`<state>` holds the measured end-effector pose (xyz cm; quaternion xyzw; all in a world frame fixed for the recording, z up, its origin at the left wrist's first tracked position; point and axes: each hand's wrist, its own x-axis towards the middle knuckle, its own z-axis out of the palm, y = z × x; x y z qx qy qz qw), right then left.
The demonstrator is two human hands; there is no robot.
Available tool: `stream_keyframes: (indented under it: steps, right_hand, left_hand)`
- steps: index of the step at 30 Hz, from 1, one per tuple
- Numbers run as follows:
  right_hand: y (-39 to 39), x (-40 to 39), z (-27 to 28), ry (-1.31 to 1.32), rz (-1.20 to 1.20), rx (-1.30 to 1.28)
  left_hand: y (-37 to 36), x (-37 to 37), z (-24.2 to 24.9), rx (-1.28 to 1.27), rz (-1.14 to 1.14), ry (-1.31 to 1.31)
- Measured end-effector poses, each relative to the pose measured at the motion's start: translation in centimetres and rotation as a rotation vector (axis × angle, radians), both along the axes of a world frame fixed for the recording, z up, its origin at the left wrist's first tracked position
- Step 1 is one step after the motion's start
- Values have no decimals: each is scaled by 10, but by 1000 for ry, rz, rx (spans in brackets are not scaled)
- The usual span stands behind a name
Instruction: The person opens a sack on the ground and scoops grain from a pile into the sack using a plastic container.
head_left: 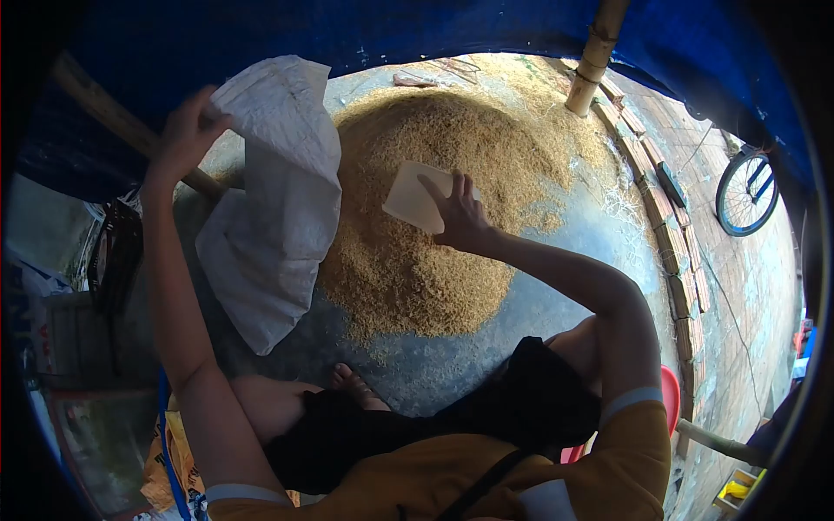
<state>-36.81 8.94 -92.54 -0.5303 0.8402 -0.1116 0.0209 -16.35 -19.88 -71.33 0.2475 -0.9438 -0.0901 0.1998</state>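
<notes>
A large pile of golden husks or grain (426, 286) lies on the grey floor in front of me. My left hand (187, 137) grips the top edge of a white woven sack (291, 174), which hangs down to the left of the pile. Over the pile, my right hand (462, 211) holds a pale, translucent plastic scoop or container (417, 195), its fingers along the right side. The sack's opening and whatever is inside it cannot be made out.
A bamboo pole (595, 61) stands behind the pile. Bricks (673, 247) line the floor's right edge, with a bicycle wheel (748, 193) beyond. Blue tarpaulin (417, 30) hangs at the back. A dark crate (117, 252) is at the left.
</notes>
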Motion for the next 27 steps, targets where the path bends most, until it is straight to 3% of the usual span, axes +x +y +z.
stream_keyframes:
  steps: [1,3,8,11,19,21,23,25,27]
  right_hand:
    - [2,-3,-2,-45,12,-10]
    - [0,-18,7,-41,-70,-8]
    - [8,-73,7,112,-189,-209]
    - [17,-100,-8,109,-357,-128]
    - [34,-128,-33,-5,-526,-46]
    - [32,-124,-31,-36,-515,-35]
    - [27,-117,-33,-109,-541,-15]
    - [24,-108,-29,-108,-555,19]
    - [22,-98,-19,-247,-520,76]
  left_hand:
    - [5,-8,-5,3,8,1]
    - [14,-23,-16,-51,-284,208]
    - [28,-45,-21,-226,-251,189]
    - [22,-57,-27,-315,-287,247]
    - [51,-87,-41,-358,-390,385]
    - [67,-94,-48,-389,-420,341]
    - [87,-100,-75,-139,-516,136]
    - [112,-104,-123,283,-547,-192]
    - [118,-98,-197,341,-550,-594]
